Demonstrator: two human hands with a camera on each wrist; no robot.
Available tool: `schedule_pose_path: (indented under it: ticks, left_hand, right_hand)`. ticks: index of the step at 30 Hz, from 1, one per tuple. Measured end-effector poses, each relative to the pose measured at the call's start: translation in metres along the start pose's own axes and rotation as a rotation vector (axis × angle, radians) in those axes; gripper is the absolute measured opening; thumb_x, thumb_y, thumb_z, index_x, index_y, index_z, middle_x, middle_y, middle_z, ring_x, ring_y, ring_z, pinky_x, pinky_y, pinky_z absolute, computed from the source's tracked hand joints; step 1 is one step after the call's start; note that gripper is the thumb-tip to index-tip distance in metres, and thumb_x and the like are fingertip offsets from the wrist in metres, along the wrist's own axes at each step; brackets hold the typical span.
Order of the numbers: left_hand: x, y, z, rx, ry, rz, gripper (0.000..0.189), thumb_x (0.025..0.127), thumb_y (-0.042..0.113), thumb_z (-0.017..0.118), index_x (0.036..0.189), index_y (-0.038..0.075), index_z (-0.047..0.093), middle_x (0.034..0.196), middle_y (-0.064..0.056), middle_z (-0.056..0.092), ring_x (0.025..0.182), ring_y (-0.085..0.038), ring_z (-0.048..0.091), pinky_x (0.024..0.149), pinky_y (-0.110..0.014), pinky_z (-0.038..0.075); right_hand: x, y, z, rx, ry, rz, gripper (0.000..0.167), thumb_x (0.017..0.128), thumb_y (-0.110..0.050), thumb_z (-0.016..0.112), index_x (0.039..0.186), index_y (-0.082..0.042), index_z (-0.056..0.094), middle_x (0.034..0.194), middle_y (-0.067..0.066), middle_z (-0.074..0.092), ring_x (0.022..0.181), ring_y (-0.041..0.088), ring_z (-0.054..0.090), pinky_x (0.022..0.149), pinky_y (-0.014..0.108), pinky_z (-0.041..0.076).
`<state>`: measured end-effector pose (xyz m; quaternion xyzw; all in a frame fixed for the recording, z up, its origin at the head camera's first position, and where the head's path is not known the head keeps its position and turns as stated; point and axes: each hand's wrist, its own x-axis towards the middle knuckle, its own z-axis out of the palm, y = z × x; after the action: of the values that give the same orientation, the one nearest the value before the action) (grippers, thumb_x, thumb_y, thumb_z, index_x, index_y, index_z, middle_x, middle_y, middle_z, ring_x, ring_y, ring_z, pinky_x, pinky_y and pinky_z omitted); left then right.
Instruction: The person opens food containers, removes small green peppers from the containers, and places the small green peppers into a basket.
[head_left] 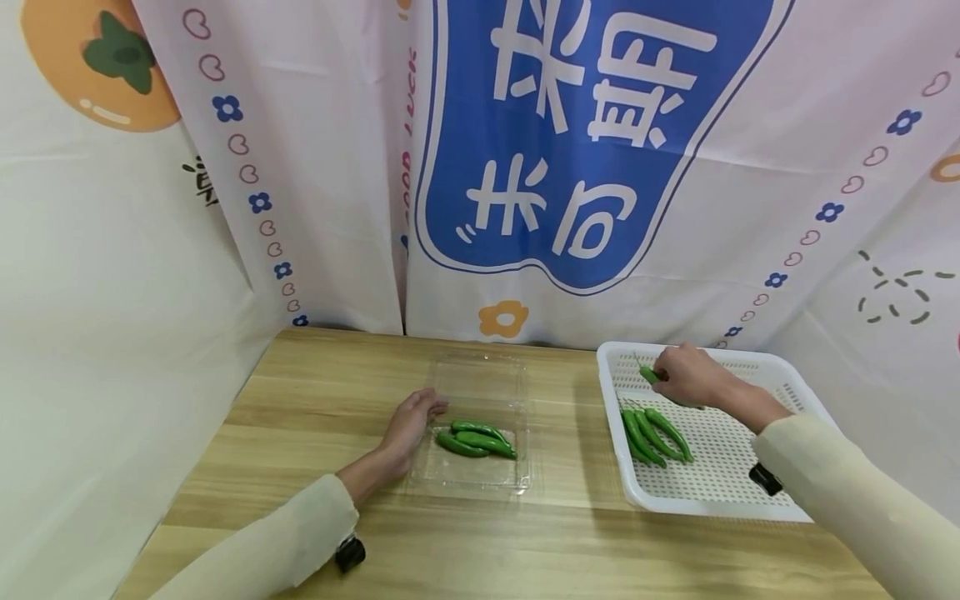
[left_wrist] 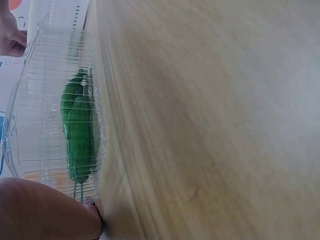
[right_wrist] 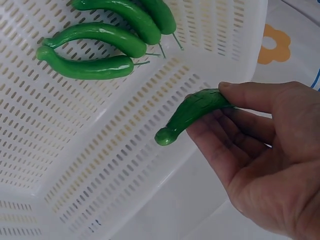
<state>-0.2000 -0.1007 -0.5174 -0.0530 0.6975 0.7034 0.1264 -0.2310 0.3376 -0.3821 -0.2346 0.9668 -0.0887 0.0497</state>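
My right hand point(head_left: 686, 377) pinches a green chili pepper point(right_wrist: 197, 110) between thumb and fingers, over the far left part of a white perforated basket point(head_left: 720, 505). The pepper's rounded tip points away from the palm. Several more green peppers point(right_wrist: 100, 37) lie side by side in the basket, stems toward its far wall. To the left, a clear plastic clamshell box point(head_left: 480, 482) lies with its lid folded back. Three green peppers point(head_left: 476, 438) rest in its near half. My left hand point(head_left: 408, 425) touches the box's left side near the hinge, its fingers loosely extended.
The wooden table point(head_left: 300, 433) carries the box in the middle and the basket at the right. A printed curtain point(head_left: 337, 208) hangs along the table's back edge, and pale cloth point(head_left: 112, 350) closes off the left side.
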Motion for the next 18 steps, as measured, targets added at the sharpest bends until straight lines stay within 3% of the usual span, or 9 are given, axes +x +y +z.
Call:
schedule_pose_path:
  ticks: [9,18]
  left_hand:
    - [-0.001,0.0,0.001,0.002,-0.005,0.001,0.056,0.116,0.024,0.035,0.162,-0.007,0.026,0.153,-0.029,0.051,0.147,-0.042,0.044,0.129,-0.055,0.026]
    - [0.001,-0.003,0.0,0.003,0.0,0.001,0.055,0.116,0.024,0.035,0.161,-0.006,0.028,0.153,-0.027,0.052,0.147,-0.041,0.045,0.129,-0.053,0.028]
  right_hand:
    - [0.0,0.017,0.007,0.031,-0.061,0.047,0.044,0.093,-0.003,0.072,0.058,-0.017,0.049,0.054,-0.008,0.032,0.05,0.007,0.026,0.053,0.025,0.03]
    - [-0.002,0.029,0.015,0.069,-0.129,0.106,0.053,0.092,-0.002,0.072,0.059,-0.021,0.035,0.055,-0.009,0.023,0.053,0.008,0.018,0.054,0.027,0.024]
